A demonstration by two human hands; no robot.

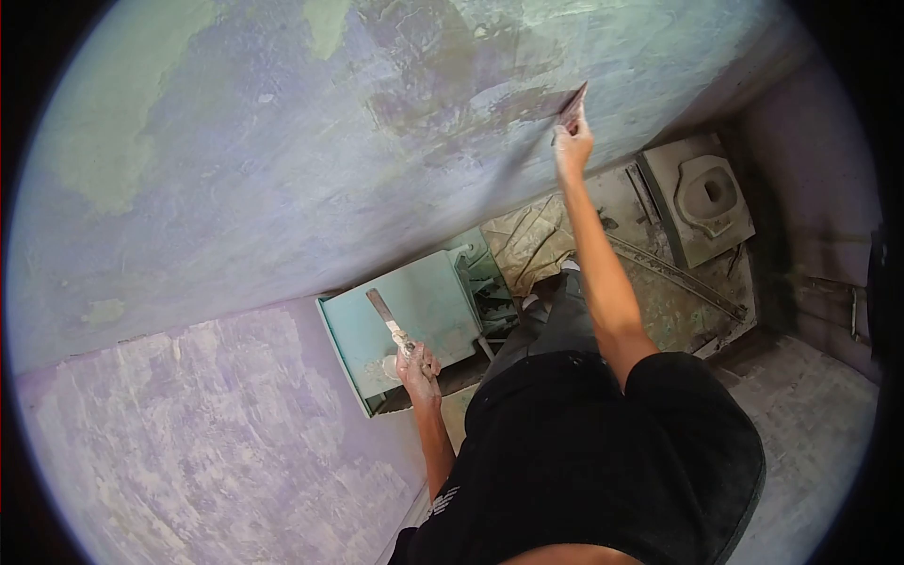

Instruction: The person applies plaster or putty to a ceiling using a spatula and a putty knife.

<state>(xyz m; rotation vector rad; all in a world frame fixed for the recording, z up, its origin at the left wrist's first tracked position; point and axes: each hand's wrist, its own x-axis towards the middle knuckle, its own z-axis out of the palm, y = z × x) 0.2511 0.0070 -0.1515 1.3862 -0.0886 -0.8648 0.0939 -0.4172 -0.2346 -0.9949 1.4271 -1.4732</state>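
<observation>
My right hand [573, 149] is stretched up to the wall [282, 179], its fingers closed around a flat putty scraper [575, 102]. The scraper's edge is at the wall surface, by a darker, damp-looking patch. Lower down, my left hand [418, 372] grips a putty knife [382, 309] by its smeared handle, the narrow blade pointing up and away from me. White residue coats both hands. Beneath the left hand is a pale turquoise cabinet or table [428, 292] with a flat top.
On the floor at right stands a raised block with a squat toilet [712, 195]. A crumpled sheet [529, 240] lies by my feet, and long strips [680, 278] rest on the dirty floor. Another patchy lilac wall [217, 433] rises at left.
</observation>
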